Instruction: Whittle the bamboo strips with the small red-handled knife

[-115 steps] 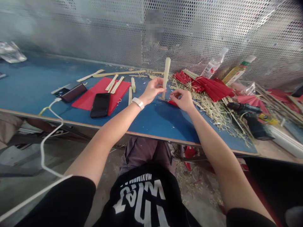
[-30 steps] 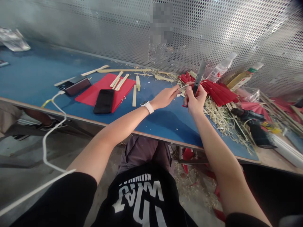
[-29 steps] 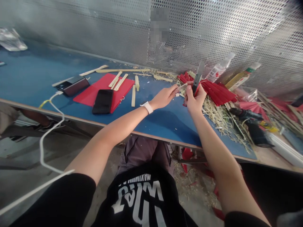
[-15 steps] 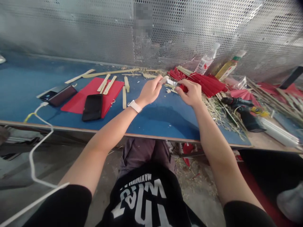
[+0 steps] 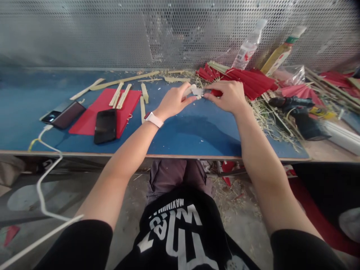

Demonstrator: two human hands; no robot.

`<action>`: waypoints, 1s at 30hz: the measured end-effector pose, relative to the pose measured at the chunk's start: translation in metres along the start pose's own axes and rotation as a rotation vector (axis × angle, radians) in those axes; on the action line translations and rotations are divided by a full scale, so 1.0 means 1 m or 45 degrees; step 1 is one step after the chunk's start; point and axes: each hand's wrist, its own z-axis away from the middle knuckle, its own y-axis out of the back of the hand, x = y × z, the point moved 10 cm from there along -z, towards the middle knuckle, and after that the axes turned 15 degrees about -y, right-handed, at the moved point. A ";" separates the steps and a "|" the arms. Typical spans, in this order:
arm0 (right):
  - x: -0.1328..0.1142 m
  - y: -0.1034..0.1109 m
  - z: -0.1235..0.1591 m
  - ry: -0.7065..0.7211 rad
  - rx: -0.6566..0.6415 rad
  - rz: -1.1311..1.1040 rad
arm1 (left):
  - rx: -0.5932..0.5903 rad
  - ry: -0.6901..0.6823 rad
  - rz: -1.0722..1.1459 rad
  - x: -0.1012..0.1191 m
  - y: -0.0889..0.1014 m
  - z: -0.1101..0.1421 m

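My left hand [image 5: 174, 100] is closed around a pale wooden or bamboo strip [image 5: 190, 89], whose rounded end sticks out past the fingers. In my right hand [image 5: 228, 96] is a red-handled utility knife [image 5: 215, 92], gripped with its blade pointing left. The blade meets or nearly meets the end of the strip; I cannot tell exact contact. A small shaving [image 5: 198, 97] shows below the blade. Behind my right hand lie pleated red folding fans [image 5: 247, 83].
On the left, a red sheet [image 5: 90, 116] bears a black phone [image 5: 105, 126] and pale strips [image 5: 124, 96]. A cabled device [image 5: 68, 115] lies beyond it. At right are two bottles [image 5: 249, 47], a drill [image 5: 302, 112] and loose straw-like shavings [image 5: 271, 120].
The camera view has shifted. Both hands stay close together; my left thumb now reaches further toward the blade, and the knife has turned slightly against the strip.
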 end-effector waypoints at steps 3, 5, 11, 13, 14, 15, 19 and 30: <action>0.000 0.000 -0.001 0.001 0.003 0.002 | -0.027 0.047 -0.040 -0.001 -0.004 0.002; -0.003 -0.004 -0.001 0.007 -0.015 0.000 | -0.031 0.073 -0.060 -0.001 -0.006 0.002; -0.017 -0.025 0.001 0.019 -0.116 0.052 | -0.026 0.113 -0.045 0.002 -0.008 0.002; -0.021 -0.028 0.002 0.011 -0.145 0.082 | -0.024 0.117 -0.051 0.002 -0.007 0.002; -0.022 -0.029 0.003 0.009 -0.158 0.096 | -0.023 0.119 -0.055 0.001 -0.006 0.002; -0.024 -0.028 0.004 0.010 -0.168 0.109 | -0.023 0.120 -0.056 0.001 -0.005 0.002; -0.027 -0.025 0.006 0.002 -0.185 0.162 | -0.029 0.106 -0.046 0.000 -0.004 0.003; -0.027 -0.022 0.006 0.002 -0.084 0.089 | 0.056 0.053 -0.024 -0.003 -0.002 0.003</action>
